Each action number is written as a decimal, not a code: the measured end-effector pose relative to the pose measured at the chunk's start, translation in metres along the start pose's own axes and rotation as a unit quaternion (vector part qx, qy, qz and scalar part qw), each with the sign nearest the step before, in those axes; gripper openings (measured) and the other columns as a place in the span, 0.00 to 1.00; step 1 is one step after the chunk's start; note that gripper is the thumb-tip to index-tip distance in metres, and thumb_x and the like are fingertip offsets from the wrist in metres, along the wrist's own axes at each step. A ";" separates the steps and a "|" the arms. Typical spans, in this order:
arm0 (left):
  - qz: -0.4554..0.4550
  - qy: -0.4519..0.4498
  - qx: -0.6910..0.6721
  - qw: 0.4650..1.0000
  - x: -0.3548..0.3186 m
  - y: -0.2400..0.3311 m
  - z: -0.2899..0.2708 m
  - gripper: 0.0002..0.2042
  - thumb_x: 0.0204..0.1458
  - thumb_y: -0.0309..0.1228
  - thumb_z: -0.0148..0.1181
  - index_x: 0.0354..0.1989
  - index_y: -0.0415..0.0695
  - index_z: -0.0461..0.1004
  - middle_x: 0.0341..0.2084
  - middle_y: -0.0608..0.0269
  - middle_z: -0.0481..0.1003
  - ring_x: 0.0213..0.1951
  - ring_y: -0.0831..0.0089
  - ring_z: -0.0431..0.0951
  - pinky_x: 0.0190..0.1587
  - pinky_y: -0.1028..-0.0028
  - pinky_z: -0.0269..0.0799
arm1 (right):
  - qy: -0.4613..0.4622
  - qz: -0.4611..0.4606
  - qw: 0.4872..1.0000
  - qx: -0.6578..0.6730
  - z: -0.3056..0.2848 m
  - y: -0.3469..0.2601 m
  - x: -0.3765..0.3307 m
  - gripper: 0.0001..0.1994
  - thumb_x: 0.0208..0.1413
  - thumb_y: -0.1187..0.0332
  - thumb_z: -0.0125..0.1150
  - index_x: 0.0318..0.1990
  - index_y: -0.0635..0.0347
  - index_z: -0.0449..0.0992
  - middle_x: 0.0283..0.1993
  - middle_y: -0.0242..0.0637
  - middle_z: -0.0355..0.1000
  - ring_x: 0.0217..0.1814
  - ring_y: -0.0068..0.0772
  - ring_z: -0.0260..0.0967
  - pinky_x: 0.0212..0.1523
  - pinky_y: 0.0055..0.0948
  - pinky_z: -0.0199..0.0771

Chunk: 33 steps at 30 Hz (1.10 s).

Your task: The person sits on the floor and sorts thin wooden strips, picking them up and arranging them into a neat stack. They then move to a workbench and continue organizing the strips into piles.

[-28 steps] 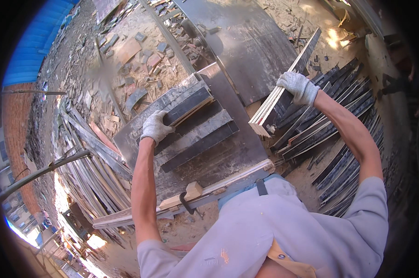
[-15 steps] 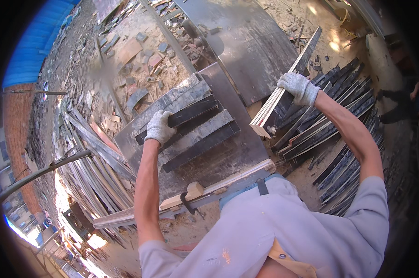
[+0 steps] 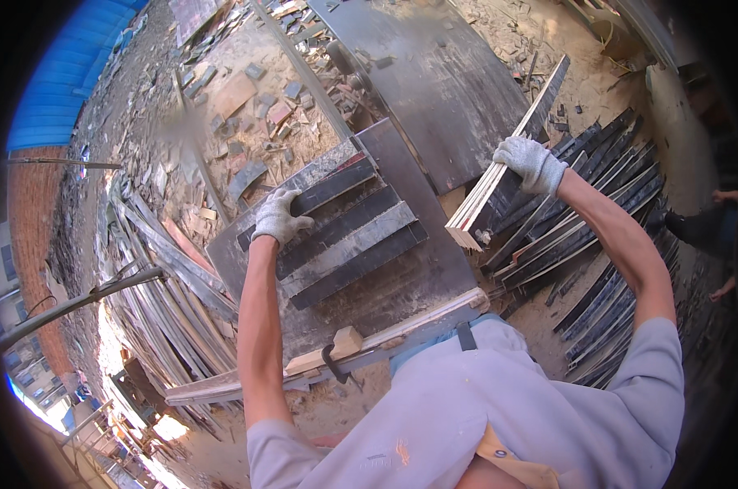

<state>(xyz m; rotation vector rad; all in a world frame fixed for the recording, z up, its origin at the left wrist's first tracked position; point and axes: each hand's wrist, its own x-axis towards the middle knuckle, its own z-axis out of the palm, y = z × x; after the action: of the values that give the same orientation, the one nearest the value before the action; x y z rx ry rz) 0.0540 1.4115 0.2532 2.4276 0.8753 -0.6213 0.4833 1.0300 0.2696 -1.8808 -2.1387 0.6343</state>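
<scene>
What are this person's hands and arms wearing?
The left hand and right hand wear matching pale grey, knit-looking work gloves ending around the wrists. Both forearms are bare below short, pale lavender-grey sleeves. No cables or clear markings show on them.

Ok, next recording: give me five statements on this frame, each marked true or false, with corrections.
1. The left hand and right hand are both gloved. True.
2. The right hand is empty. False: it holds a bundle of plywood strips.
3. Dark strips lie on the worktop. True.
4. Blue sheeting is at the picture's lower right. False: the blue corrugated sheeting is at the upper left.
5. A wooden block sits along the worktop's near edge. True.
</scene>
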 end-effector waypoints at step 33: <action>-0.211 0.147 -0.669 0.698 -0.266 0.193 0.111 0.27 0.48 0.20 0.75 0.59 0.38 0.75 0.52 0.55 0.79 0.49 0.67 0.83 0.46 0.70 0.84 | -0.004 0.031 0.996 -0.090 0.078 -0.030 -0.025 0.53 0.34 0.67 0.81 0.72 0.61 0.58 0.69 0.50 0.63 0.75 0.56 0.59 0.79 0.54 0.53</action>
<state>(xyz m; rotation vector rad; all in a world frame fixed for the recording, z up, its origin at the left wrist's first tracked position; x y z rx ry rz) -0.0270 1.0950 0.3690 0.9568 1.3485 0.3039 0.4268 0.9899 0.2174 -2.0447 -2.2170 0.4766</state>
